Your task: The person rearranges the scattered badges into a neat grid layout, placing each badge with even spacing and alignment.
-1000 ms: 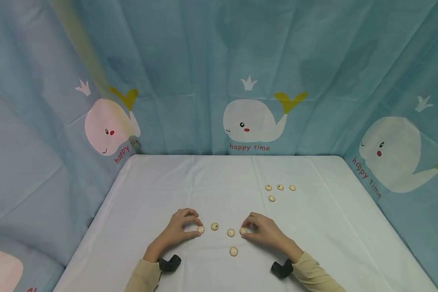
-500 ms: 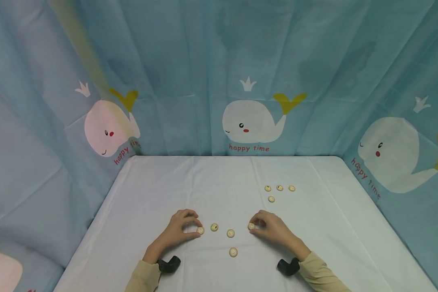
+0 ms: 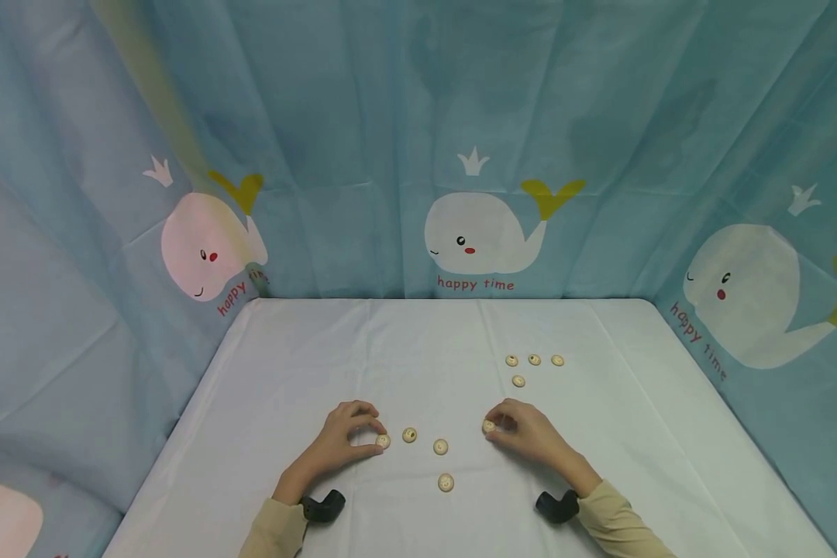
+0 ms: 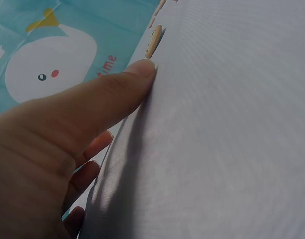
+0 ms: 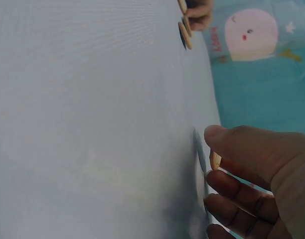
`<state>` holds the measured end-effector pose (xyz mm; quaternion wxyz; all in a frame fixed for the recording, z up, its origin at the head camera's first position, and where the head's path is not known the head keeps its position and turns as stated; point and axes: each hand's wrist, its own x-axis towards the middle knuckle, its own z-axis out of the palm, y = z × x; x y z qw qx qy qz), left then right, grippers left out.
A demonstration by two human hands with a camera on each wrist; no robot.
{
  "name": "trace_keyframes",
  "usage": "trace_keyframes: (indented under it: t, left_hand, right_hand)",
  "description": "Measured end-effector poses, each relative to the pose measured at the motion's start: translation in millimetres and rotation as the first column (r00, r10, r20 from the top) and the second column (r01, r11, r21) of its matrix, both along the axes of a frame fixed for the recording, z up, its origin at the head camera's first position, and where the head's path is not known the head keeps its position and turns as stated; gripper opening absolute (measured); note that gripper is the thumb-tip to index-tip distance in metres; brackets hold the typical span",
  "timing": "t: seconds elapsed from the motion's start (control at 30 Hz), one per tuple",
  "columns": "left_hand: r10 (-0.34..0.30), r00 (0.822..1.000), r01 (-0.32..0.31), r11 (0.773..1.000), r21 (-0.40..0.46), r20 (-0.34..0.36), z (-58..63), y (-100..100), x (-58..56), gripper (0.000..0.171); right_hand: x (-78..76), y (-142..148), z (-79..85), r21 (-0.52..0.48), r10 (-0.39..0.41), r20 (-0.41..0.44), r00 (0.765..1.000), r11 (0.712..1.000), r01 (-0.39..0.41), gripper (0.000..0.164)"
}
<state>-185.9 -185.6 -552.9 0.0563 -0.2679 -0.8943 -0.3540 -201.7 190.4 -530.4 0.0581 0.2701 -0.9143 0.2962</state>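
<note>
My left hand [image 3: 345,435] rests low on the table, thumb and index fingertip at opposite edges of a pale round wooden disc [image 3: 383,441], pinching it. Just right of it lies a second wooden disc with a dark mark [image 3: 409,435], then another disc [image 3: 441,446], with one more disc [image 3: 446,482] nearer the front. My right hand [image 3: 526,434] pinches a disc [image 3: 488,426] between thumb and fingers. The right wrist view shows this held disc [image 5: 215,160] on edge behind the thumb, close over the cloth. In the left wrist view the thumb [image 4: 137,77] points toward a disc [image 4: 154,42].
Farther back on the right, several discs [image 3: 534,359] lie in a row with a single disc [image 3: 518,381] just in front. A white cloth covers the table [image 3: 307,341]. A blue curtain [image 3: 335,232] printed with whales hangs behind and along the sides.
My right hand has moved right and slightly away from me, carrying its disc out from beside the middle disc. My left hand has stayed at its disc.
</note>
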Motion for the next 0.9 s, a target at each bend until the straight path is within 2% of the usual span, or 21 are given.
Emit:
trace_keyframes:
  t: [0.3,0.57,0.9]
  left_hand:
    - [0.017,1.0,-0.017,1.0,-0.013,0.012,-0.7,0.5,-0.3,0.02]
    - [0.001,1.0,-0.001,1.0,-0.005,-0.021,-0.5,0.6,0.1,0.02]
    - [-0.002,1.0,0.002,1.0,-0.01,-0.006,1.1,0.5,0.6,0.02]
  right_hand:
    - [-2.6,11.3,0.2,0.018,-0.049,-0.009,0.999,0.999,0.049,0.025]
    - [-6.9,22.6,1.1,0.01,-0.079,0.006,0.997,0.997,0.079,0.024]
    - [-16.6,39.6,-2.6,-0.076,-0.143,0.026,0.989,0.987,0.144,0.024]
